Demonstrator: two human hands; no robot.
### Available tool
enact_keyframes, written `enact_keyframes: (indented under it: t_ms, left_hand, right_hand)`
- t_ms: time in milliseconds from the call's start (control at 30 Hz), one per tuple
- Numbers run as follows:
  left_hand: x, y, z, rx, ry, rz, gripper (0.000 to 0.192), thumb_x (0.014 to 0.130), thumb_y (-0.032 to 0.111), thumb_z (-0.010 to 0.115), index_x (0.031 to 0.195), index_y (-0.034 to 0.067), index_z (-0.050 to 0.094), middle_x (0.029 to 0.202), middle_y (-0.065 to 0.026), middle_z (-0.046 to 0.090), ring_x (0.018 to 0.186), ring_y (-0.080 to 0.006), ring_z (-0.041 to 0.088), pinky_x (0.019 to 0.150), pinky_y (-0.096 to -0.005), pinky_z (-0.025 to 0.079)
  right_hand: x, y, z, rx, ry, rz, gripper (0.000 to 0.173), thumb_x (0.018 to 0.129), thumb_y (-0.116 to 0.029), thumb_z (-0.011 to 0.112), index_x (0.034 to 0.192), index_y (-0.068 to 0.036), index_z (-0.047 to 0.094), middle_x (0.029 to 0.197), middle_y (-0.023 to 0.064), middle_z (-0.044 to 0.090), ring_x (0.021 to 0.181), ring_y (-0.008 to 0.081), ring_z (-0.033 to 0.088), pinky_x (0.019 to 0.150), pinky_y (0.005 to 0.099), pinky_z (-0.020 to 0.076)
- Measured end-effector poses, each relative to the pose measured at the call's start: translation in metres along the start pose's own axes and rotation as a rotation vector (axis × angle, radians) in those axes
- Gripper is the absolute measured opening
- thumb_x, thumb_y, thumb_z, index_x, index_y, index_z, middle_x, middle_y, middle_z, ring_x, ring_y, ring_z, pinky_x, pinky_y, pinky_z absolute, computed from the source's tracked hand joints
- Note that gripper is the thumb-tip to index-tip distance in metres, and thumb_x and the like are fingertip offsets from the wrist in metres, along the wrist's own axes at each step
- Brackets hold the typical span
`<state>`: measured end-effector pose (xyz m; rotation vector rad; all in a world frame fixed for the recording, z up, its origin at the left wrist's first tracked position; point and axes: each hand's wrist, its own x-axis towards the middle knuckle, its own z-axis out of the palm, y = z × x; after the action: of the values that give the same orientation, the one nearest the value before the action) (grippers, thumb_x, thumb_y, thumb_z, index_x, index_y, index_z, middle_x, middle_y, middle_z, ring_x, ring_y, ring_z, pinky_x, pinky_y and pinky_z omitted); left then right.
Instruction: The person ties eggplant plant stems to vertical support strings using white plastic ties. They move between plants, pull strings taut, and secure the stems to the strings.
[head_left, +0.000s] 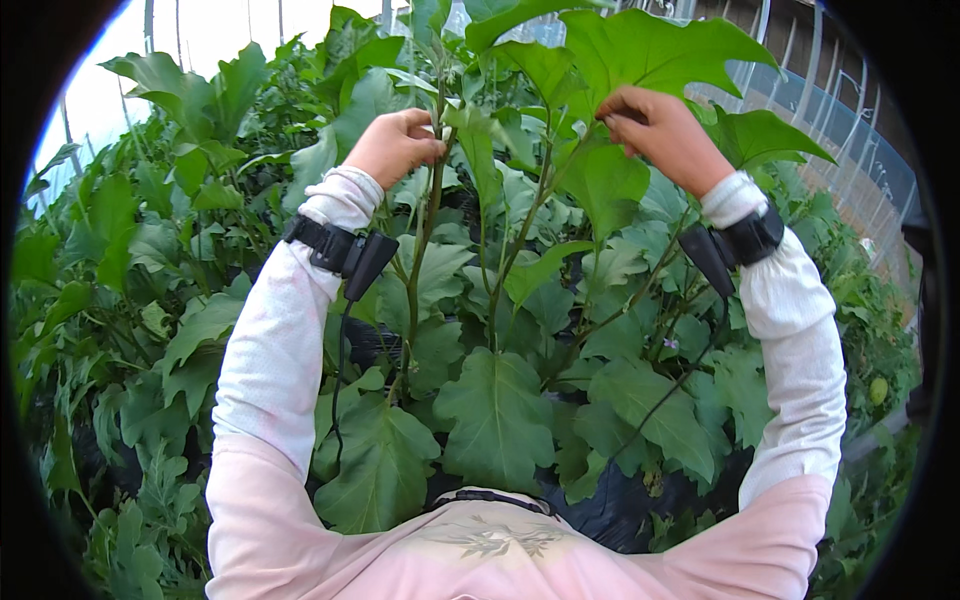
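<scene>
My left hand pinches the upper part of an upright brownish-green eggplant stem, thumb and fingers closed around it. Small pale buds sit just above, near the tip of that stem. Over to the right, my right hand has its fingertips closed on a thin green leaf stalk, which slants up from a second stem. A large bright lobed leaf spreads above this hand, partly behind its fingers. What lies inside the right fingertips is hidden.
Dense eggplant foliage surrounds both arms, with black plastic film on the ground below. A small purple flower and a yellow-green fruit show at right. Black cables hang from both wrist devices. Greenhouse poles stand behind.
</scene>
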<state>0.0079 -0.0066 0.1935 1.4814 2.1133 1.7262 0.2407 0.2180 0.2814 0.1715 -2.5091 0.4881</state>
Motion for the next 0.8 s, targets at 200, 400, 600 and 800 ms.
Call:
enact_keyframes:
  t_ms: [200, 400, 600, 800]
  left_hand:
    - [-0.005, 0.010, -0.009, -0.033, -0.029, -0.162, 0.018, 0.085, 0.016, 0.070, 0.097, 0.003, 0.066, 0.082, 0.0001, 0.064, 0.070, -0.0072, 0.060, 0.070, -0.0219, 0.052]
    - [-0.018, 0.020, 0.007, 0.442, 0.201, 0.018, 0.019, 0.081, 0.017, 0.070, 0.089, 0.000, 0.067, 0.070, -0.0058, 0.060, 0.064, -0.0132, 0.054, 0.063, -0.0281, 0.045]
    - [-0.024, 0.025, 0.029, 0.607, 0.347, 0.032, 0.024, 0.077, 0.021, 0.071, 0.091, 0.002, 0.069, 0.086, -0.0157, 0.065, 0.081, -0.0279, 0.062, 0.074, -0.0358, 0.049]
    - [-0.023, 0.028, 0.047, 0.778, 0.488, 0.004, 0.027, 0.077, 0.024, 0.073, 0.089, 0.001, 0.068, 0.086, -0.0166, 0.064, 0.078, -0.0302, 0.063, 0.073, -0.0365, 0.049]
  right_hand:
    - [-0.065, 0.007, -0.009, 0.106, -0.071, 0.112, 0.016, 0.089, -0.009, 0.055, 0.098, 0.004, 0.060, 0.073, 0.0034, 0.058, 0.063, 0.0096, 0.053, 0.059, 0.0263, 0.0452]
    - [-0.140, -0.001, -0.027, 0.158, -0.136, 0.128, 0.012, 0.088, -0.003, 0.054, 0.096, 0.003, 0.060, 0.077, 0.0060, 0.060, 0.067, 0.0120, 0.058, 0.062, 0.0253, 0.0474]
    - [-0.220, 0.003, -0.061, 0.123, -0.078, 0.160, 0.010, 0.086, 0.002, 0.054, 0.094, 0.004, 0.060, 0.078, 0.0075, 0.059, 0.068, 0.0144, 0.061, 0.061, 0.0257, 0.0484]
    - [-0.300, 0.043, -0.097, 0.181, 0.089, 0.312, 0.011, 0.086, 0.003, 0.053, 0.095, 0.004, 0.060, 0.080, 0.0072, 0.057, 0.069, 0.0140, 0.060, 0.061, 0.0253, 0.0477]
